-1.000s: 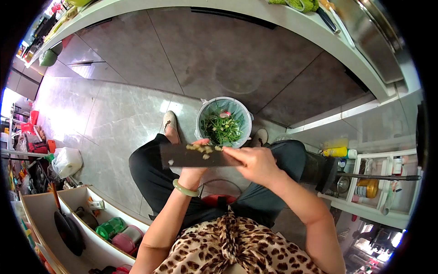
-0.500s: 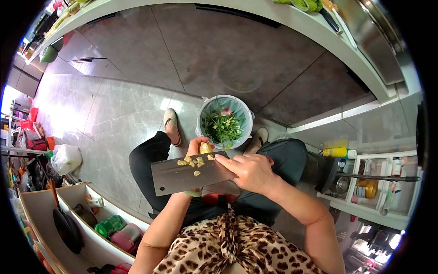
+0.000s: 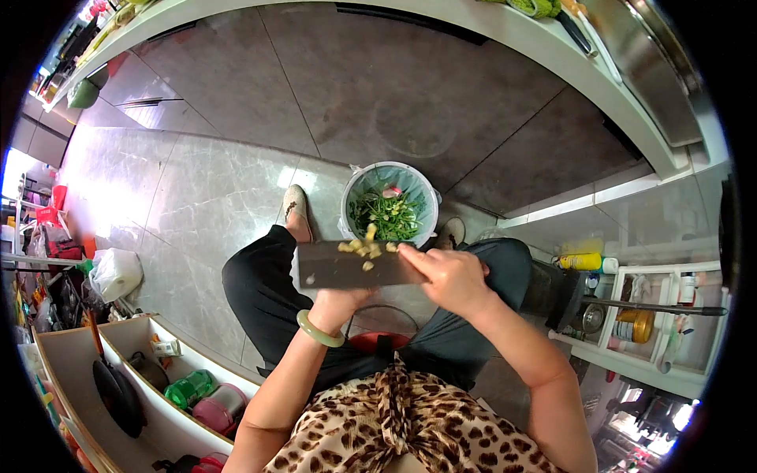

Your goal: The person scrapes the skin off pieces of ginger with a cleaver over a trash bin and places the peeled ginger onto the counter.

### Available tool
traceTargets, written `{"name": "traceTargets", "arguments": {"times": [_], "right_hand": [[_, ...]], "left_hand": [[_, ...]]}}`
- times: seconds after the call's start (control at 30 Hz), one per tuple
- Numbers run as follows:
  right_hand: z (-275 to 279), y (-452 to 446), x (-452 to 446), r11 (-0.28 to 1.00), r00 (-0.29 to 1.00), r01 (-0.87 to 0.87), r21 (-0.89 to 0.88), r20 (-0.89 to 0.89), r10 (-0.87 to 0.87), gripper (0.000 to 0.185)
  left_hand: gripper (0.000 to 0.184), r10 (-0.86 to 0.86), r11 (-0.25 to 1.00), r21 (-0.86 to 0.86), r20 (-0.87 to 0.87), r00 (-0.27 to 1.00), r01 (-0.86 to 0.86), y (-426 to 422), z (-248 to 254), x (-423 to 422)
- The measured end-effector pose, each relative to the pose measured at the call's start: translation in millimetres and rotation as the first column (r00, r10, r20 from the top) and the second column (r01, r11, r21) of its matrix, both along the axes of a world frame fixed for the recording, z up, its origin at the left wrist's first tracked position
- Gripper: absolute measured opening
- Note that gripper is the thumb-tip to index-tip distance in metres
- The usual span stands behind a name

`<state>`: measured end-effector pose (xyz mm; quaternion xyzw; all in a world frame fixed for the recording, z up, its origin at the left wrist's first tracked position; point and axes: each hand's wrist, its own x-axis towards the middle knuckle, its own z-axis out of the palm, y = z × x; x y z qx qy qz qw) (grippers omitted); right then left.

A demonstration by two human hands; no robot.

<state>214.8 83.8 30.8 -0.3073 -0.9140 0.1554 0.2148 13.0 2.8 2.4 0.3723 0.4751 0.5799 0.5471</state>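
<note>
My right hand is wrapped round the handle end of a wide cleaver, its index finger stretched along the blade. Several small yellowish pieces lie on the blade's face near its far edge. Behind and below the blade is my left hand, with a pale green bangle at the wrist; its fingers and whatever they hold are hidden by the cleaver. Just beyond the blade stands a lined bin containing green leaves and stems.
Dark cabinet fronts rise beyond the bin. An open drawer with a pan and bottles is at lower left. A white rack stands at right, and a white plastic container sits on the floor at left.
Since half a second ago the cleaver has moved up and tilted, so its face looks narrower. It now covers my left fingers and the yellow piece they held; the bangle shows more.
</note>
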Motion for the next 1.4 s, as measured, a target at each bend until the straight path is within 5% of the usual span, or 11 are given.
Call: {"name": "traceTargets", "arguments": {"times": [0.03,0.1,0.2,0.27,0.37,0.5,0.63,1.1,1.3,1.37,1.4], "right_hand": [[-3.0,3.0,2.7,0.999,0.998,0.048,-0.016,-0.031,-0.049,0.045],[-6.0,7.7,6.5,0.994,0.997,0.073,-0.083,0.016,-0.072,0.048],[-3.2,7.7,6.9,0.962,0.990,0.080,-0.259,-0.089,-0.106,0.050],[6.2,3.5,5.2,0.960,0.991,0.062,-0.273,-0.098,-0.091,0.045],[19.3,-1.0,-0.1,0.967,0.993,0.027,-0.255,-0.101,-0.055,0.043],[29.7,-9.5,-5.7,0.990,0.996,-0.033,-0.137,-0.086,0.021,0.044],[24.0,-18.2,-12.2,0.995,0.989,-0.090,-0.032,-0.124,0.085,0.050],[19.8,-22.0,-7.1,0.993,0.994,-0.075,0.094,-0.069,0.081,0.042],[6.9,-12.1,0.5,0.997,0.998,-0.047,0.067,-0.044,0.050,0.042],[3.8,-3.3,7.9,0.999,0.998,-0.018,-0.026,0.062,0.019,0.048],[-3.2,4.7,9.7,0.997,0.999,0.019,-0.079,0.033,-0.016,0.048]], "left_hand": [[0.053,-0.026,0.998,-0.065,-0.276,0.961,0.008,-0.5,1.4,1.1],[0.062,0.028,0.995,-0.072,-0.424,0.905,-0.064,2.4,12.4,3.2],[0.063,0.021,0.976,-0.201,-0.311,0.950,-0.087,3.4,13.3,2.5],[0.065,-0.064,0.958,-0.270,0.108,0.992,0.091,4.7,21.7,0.5],[0.065,-0.003,0.963,-0.243,0.426,0.905,0.118,3.0,10.4,-5.7],[0.062,0.058,0.986,-0.164,0.507,0.860,0.030,2.7,17.3,0.1],[0.064,-0.118,0.985,-0.041,0.538,0.835,0.166,-3.5,15.4,-7.1],[0.050,-0.032,0.976,-0.193,0.329,0.944,0.100,-1.3,24.5,0.6],[0.044,-0.133,0.982,-0.041,0.539,0.832,0.184,-3.7,13.3,-3.9],[0.051,-0.127,0.974,-0.189,0.010,0.992,0.126,-2.9,4.6,-1.0],[0.049,-0.118,0.941,-0.302,0.142,0.983,0.156,-1.1,17.4,1.4]]}}
